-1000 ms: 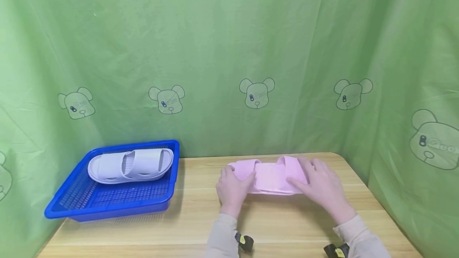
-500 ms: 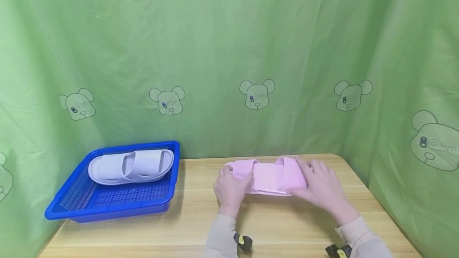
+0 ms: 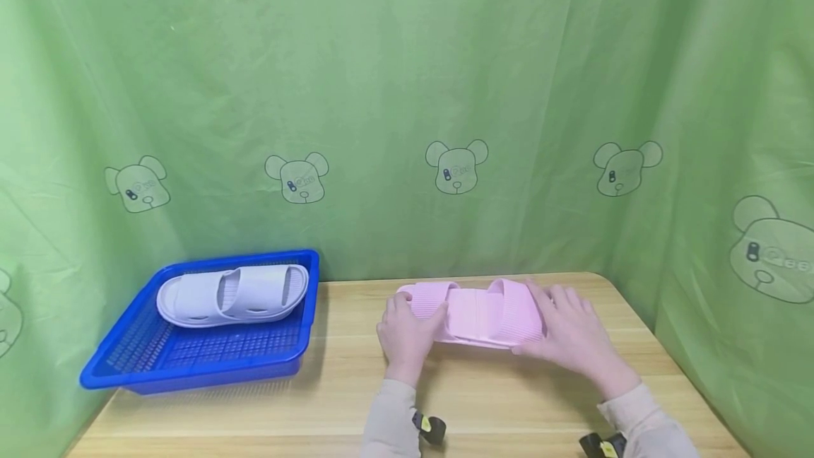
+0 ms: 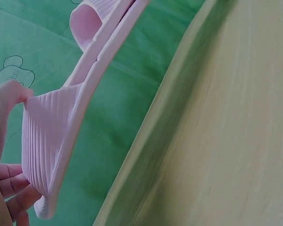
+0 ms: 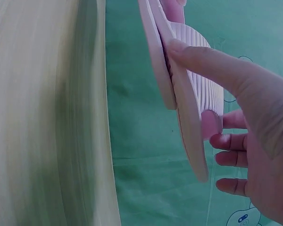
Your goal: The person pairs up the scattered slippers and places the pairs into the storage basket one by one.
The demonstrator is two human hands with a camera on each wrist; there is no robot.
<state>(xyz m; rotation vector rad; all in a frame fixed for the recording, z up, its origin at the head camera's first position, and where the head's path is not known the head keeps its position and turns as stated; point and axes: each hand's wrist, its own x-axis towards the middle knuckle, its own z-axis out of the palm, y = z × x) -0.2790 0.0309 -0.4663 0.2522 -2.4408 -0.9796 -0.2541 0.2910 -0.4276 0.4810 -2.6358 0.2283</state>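
Pink slippers (image 3: 480, 315) between two hands, above the table (image 3: 509, 412).
The left hand (image 3: 405, 338) pinches one strap (image 4: 49, 136); the right hand (image 3: 577, 334) grips the opposite end, thumb on a sole (image 5: 188, 115), fingers spread.

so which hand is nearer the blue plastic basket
Left. Both are right of the basket: left hand at nearer end of pink ribbed slippers, right hand at farther end.

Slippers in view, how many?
4: two white slippers, overlapped, in the blue basket; two pink slippers, overlapped, held by the left hand and right hand. Overlap hides parts of each pair.
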